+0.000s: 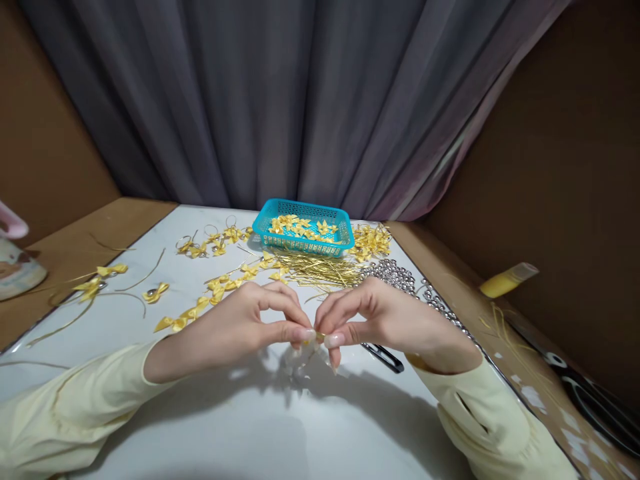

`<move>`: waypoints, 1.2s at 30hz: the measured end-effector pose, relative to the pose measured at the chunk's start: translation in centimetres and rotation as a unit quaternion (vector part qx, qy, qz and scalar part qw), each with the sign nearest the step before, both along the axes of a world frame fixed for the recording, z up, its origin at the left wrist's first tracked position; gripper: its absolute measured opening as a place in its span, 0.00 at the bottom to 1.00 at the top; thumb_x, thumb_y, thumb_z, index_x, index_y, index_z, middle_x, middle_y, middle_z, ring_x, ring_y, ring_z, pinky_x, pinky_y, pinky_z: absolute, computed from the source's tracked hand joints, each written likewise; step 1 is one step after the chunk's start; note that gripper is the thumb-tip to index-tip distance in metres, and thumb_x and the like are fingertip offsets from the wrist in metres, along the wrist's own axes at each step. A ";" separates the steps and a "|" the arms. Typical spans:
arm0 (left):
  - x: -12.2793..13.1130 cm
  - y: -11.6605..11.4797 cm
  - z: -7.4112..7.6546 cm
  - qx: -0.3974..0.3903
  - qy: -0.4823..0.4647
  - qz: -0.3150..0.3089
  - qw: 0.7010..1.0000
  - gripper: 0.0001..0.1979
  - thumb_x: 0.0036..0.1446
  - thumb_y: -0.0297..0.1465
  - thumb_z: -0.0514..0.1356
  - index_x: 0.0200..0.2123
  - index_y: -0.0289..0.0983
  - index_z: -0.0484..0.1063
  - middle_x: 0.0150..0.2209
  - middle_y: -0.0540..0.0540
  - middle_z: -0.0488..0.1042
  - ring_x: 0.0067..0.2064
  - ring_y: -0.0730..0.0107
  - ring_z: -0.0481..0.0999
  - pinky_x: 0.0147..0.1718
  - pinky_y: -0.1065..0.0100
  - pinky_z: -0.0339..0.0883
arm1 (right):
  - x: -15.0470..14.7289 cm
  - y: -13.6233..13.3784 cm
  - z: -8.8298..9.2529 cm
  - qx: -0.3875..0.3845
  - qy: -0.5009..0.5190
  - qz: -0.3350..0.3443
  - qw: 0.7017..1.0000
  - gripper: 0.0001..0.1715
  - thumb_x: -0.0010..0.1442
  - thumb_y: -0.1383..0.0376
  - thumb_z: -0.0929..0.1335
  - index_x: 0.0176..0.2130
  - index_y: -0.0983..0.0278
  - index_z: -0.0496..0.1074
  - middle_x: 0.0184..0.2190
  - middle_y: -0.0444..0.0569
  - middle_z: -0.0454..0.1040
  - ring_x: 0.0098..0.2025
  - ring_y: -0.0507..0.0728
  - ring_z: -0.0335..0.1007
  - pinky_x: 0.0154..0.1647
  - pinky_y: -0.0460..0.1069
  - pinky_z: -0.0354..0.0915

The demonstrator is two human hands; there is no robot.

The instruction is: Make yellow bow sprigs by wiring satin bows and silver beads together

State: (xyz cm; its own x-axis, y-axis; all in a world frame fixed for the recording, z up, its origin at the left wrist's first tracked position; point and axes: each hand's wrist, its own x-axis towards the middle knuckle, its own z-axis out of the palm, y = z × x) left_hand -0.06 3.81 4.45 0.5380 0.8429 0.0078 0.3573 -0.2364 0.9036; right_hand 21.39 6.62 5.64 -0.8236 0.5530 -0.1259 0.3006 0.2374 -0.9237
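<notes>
Yellow ribbon piece (320, 335): tiny, pinched between the fingertips of both hands just above the white worktop (210, 427), front centre. Most of it is hidden by the nails, so I cannot tell whether it is a bow or a bit of wire.

Left hand (240, 330): thumb and forefinger closed on the piece from the left, other fingers curled above it.

Right hand (385, 317): thumb and forefinger closed on the same piece from the right, fingertips almost touching those of the left hand.

Black-handled tool (384, 357): lies on the worktop under the right wrist, partly covered (scissors or snips, I judge).

Blue basket (300, 227): at the far edge, holding loose yellow bows.

Gold wires (320, 270): a heap in front of the basket.

Silver beads (400, 277): a string just right of the wires, running along the right edge.

Finished bows (220, 283): chained in a line to the left of the hands; more scattered far left.

Handling note, my judgement: the piece is small and slippery, so I would keep both pinches close to its middle, hold one hand steady while the other does the shaping, and work low over the worktop so a dropped piece stays in sight. Light pressure should avoid creasing the ribbon.
</notes>
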 end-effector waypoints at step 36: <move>0.0 -0.2 -1.2 0.091 0.021 -0.088 0.992 0.06 0.57 0.27 0.60 0.28 0.35 0.77 0.30 0.49 0.75 0.38 0.71 0.71 0.40 0.73 0.64 | -1.0 -0.6 0.4 0.174 -0.075 0.074 0.979 0.09 0.58 0.70 0.68 0.28 0.67 0.78 0.31 0.47 0.79 0.39 0.52 0.72 0.49 0.47 0.61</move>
